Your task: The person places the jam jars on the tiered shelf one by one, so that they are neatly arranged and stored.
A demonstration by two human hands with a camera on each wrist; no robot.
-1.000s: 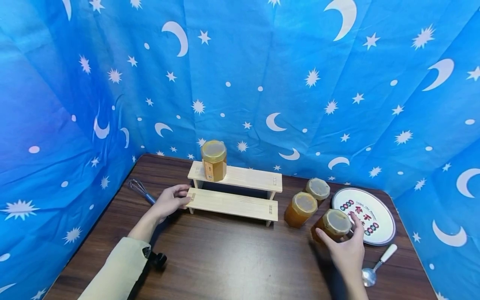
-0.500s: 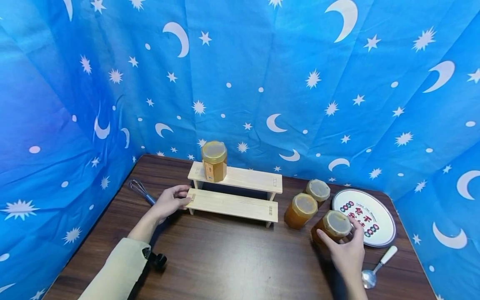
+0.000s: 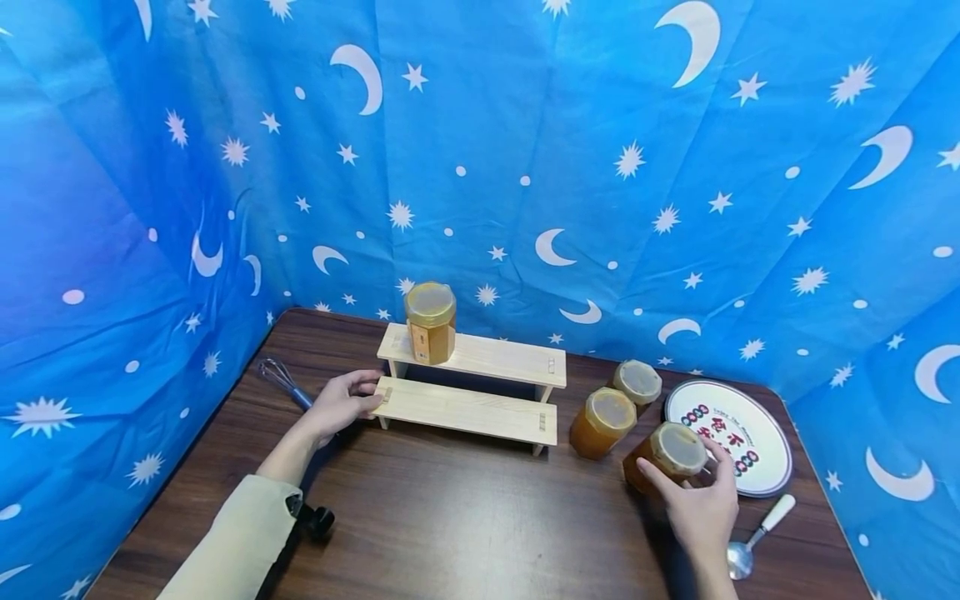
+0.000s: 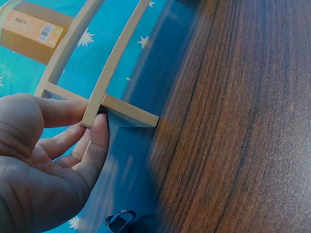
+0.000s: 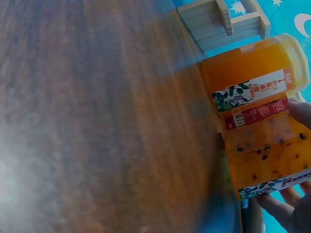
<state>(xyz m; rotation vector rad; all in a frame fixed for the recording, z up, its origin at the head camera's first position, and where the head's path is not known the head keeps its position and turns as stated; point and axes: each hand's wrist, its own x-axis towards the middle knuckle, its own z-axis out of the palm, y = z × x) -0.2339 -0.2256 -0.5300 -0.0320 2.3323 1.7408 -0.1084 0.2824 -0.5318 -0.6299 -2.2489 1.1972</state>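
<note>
My left hand (image 3: 341, 406) pinches the left end of the lower board of a two-step wooden rack (image 3: 465, 410). In the left wrist view, the thumb lies on one face of that board and the fingers on the other. My right hand (image 3: 701, 504) holds a jar of orange preserve with dark seeds (image 5: 267, 150), thumb on one side and fingers on the other. This jar stands upright at the front of the group. Beside it is a second orange jar (image 3: 602, 423), and a third jar (image 3: 637, 382) is partly hidden behind. A honey-coloured jar (image 3: 431, 323) stands on the upper step's left part.
A white oval plate (image 3: 772, 454) with red lettering lies right of the jars, and a white-handled spoon (image 3: 761, 533) in front of it. Left of the rack lies a whisk (image 3: 281, 377), partly behind my left hand. Blue star-patterned cloth (image 3: 480, 125) hangs around the table's back and sides.
My right hand has shifted very slightly rightward at the seeded jar, which stays in nearly the same place. The left hand keeps its hold on the rack, and the head view has drifted a little.
</note>
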